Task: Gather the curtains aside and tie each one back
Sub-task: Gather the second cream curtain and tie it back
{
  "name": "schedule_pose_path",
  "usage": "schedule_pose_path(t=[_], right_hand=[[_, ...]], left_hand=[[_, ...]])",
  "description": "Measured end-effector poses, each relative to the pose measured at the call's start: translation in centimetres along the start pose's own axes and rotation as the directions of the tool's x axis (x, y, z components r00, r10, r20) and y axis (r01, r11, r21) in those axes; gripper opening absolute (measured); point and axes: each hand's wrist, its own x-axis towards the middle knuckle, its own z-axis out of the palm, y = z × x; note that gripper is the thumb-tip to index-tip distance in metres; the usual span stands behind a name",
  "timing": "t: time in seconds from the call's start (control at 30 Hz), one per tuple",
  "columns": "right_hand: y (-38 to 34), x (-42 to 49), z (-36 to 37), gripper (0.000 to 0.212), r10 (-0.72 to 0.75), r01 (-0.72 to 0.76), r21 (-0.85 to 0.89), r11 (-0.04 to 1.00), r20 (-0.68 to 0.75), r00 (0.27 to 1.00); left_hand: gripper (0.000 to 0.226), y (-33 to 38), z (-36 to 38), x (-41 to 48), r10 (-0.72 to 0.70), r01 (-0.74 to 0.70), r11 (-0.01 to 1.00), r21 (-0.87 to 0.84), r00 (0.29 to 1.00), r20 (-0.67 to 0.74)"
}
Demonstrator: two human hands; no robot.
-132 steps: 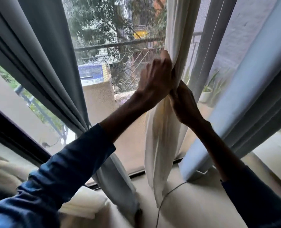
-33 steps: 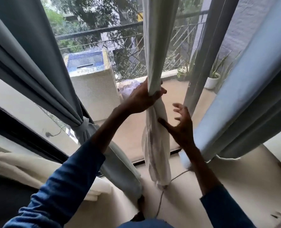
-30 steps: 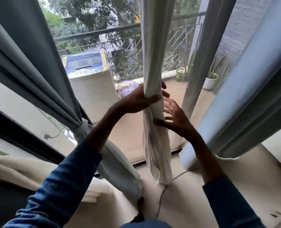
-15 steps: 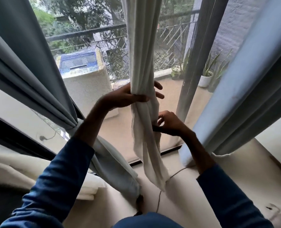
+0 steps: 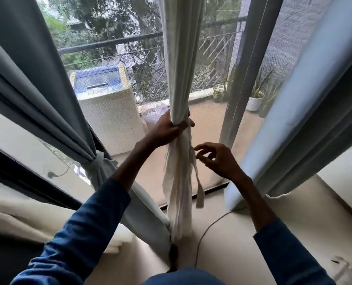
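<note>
The right grip [image 5: 218,161] had let go of the white curtain [image 5: 181,58] and hung spread and empty just beside a loose tie [image 5: 199,188] dangling from it, while the left grip [image 5: 169,128] stayed clamped round the gathered cloth at centre frame — so the gather held and, I judged, only wrapping and knotting remained. At the frame's left the left curtain [image 5: 47,89] was already bound; the right curtain [image 5: 304,99] hung untied — a cable [image 5: 208,229] crossed the floor [image 5: 243,243] below.
</note>
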Motion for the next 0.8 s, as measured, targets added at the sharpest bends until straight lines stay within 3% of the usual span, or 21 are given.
schedule_pose_path(t=[0.13, 0.4, 0.63, 0.8], right_hand=[[-0.2, 0.5, 1.0, 0.029, 0.000, 0.001, 0.028, 1.000, -0.024, 1.000], [-0.3, -0.5, 2.4, 0.018, 0.035, -0.034, 0.082, 0.996, -0.012, 0.999], [-0.5, -2.4, 0.9, 0.035, 0.026, -0.028, -0.027, 0.999, -0.073, 0.997], [-2.6, -4.9, 1.8, 0.022, -0.006, -0.004, -0.179, 0.984, -0.054, 0.999]], left_hand=[[0.037, 0.1, 1.0, -0.4, 0.023, -0.020, 0.999, -0.046, 0.997, 0.077], [0.034, -2.7, 2.2, -2.3, -0.035, 0.045, 0.997, -0.063, 0.988, 0.149], [0.019, -5.8, 2.5, -3.3, -0.074, 0.072, 0.991, 0.111, 0.997, 0.020], [0.038, -5.8, 3.3, -2.9, -0.179, 0.238, 0.907, 0.348, 0.965, -0.193]])
